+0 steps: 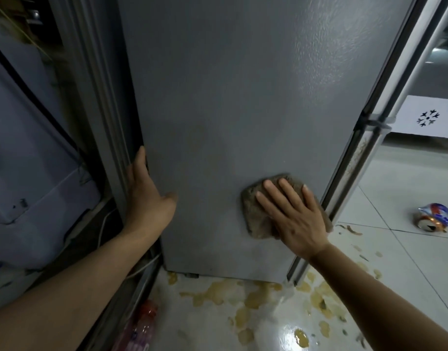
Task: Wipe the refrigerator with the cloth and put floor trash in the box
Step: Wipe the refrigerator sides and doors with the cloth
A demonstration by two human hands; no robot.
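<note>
Low down, right hand (pixel 292 214) flat on cloth (pixel 255 211)

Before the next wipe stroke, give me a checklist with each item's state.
1. Brown fuzzy cloth flat on the grey refrigerator side panel: ok.
2. Right hand pressing the cloth with straight fingers: ok.
3. Left hand bracing the panel's rear edge: ok.
4. Yellowish spill on the white tiled floor: not ok.
5. Crushed drink can on the floor: not ok.
6. Box for trash: cannot tell.

Left hand (pixel 146 196) flat, thumb spread, right hand (pixel 293 214) flat, fingers straight, both arms outstretched
</note>
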